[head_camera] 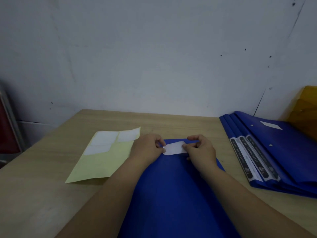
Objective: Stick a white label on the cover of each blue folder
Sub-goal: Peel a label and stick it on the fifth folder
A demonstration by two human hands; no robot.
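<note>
A blue folder (pixel 175 191) lies flat in front of me on the wooden table (pixel 42 186). A white label (pixel 175 148) sits over the folder's far end. My left hand (pixel 147 148) pinches the label's left edge, and my right hand (pixel 200 150) pinches its right edge. I cannot tell whether the label touches the cover. To the left lies a yellow backing sheet (pixel 101 162) with several white labels at its far end.
A stack of blue folders (pixel 277 152) lies at the right; the top one bears a white label (pixel 271 125). A yellow object (pixel 307 110) stands behind the stack. A grey wall rises right behind the table's far edge.
</note>
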